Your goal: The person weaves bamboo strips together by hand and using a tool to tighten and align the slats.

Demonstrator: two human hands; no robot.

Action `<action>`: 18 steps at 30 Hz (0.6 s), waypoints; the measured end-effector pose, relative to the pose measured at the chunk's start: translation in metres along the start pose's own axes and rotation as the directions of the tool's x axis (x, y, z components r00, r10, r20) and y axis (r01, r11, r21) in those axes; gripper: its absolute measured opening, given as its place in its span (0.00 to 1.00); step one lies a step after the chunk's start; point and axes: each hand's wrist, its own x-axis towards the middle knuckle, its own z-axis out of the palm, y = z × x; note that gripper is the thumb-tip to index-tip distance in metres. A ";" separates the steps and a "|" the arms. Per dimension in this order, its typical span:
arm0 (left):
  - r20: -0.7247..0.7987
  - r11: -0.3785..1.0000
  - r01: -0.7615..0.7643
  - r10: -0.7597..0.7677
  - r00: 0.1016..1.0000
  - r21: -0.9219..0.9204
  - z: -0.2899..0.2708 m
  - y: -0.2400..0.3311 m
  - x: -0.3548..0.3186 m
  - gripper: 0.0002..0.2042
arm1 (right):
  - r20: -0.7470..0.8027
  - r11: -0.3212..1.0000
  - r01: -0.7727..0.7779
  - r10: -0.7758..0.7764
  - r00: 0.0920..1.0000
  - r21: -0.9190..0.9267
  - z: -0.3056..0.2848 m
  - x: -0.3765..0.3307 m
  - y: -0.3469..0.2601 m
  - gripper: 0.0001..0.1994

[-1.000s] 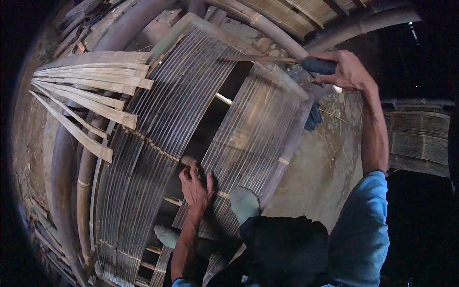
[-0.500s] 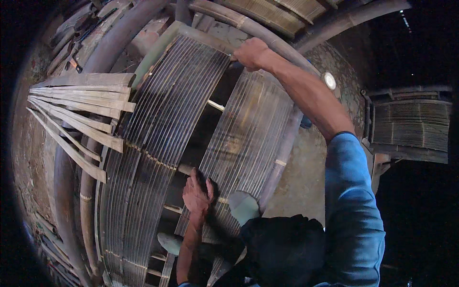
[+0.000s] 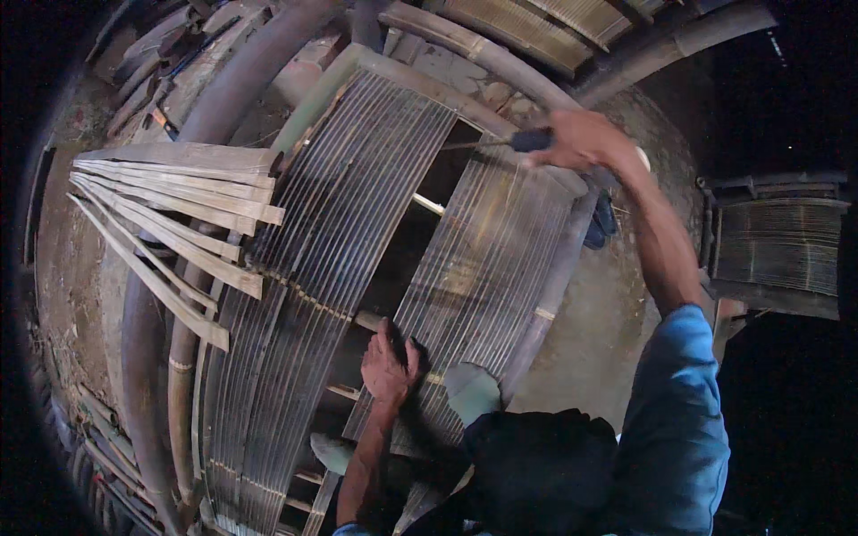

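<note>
My right hand (image 3: 587,141) is closed round the dark handle of a thin-shafted tool (image 3: 531,139), perhaps a screwdriver or awl. Its shaft points left across the far end of the gap between two slatted bamboo panels. My left hand (image 3: 389,368) rests beside the lower part of that gap, by a short crosspiece (image 3: 368,320), with index finger and thumb apart and nothing visible in it. To its left lies the left slatted panel (image 3: 304,268); the right slatted panel (image 3: 487,241) is under and beyond it. Both panels are made of thin parallel strips.
A fan of pale split bamboo strips (image 3: 179,228) juts over the left panel's edge. Thick bamboo poles (image 3: 147,357) run along the left. My feet (image 3: 472,393) are on the right panel and near the gap. Another slatted bench (image 3: 778,246) stands at right; dark footwear (image 3: 601,223) lies on the floor.
My right hand has moved right and slightly down from the panel's far edge, and the tool's handle and shaft now show. My left hand keeps its place by the gap; the view has shifted slightly.
</note>
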 end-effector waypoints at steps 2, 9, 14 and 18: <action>0.010 0.998 0.065 -0.065 0.998 -0.027 -0.004 0.002 0.001 0.29 | 0.039 0.982 -0.158 0.154 0.987 0.108 -0.014 -0.045 0.013 0.28; 0.099 0.954 0.257 -0.244 0.965 -0.152 -0.007 0.009 0.005 0.30 | 0.029 0.580 -0.247 0.358 0.933 0.776 0.079 -0.162 0.071 0.29; 0.084 0.971 0.238 -0.236 0.968 -0.012 -0.004 0.005 0.004 0.32 | -0.204 0.488 0.012 0.342 0.917 0.873 0.146 -0.089 -0.020 0.31; 0.062 0.983 0.178 -0.175 0.983 -0.049 -0.009 0.006 0.005 0.34 | -0.197 0.299 0.090 0.352 0.915 0.950 0.148 -0.002 -0.117 0.32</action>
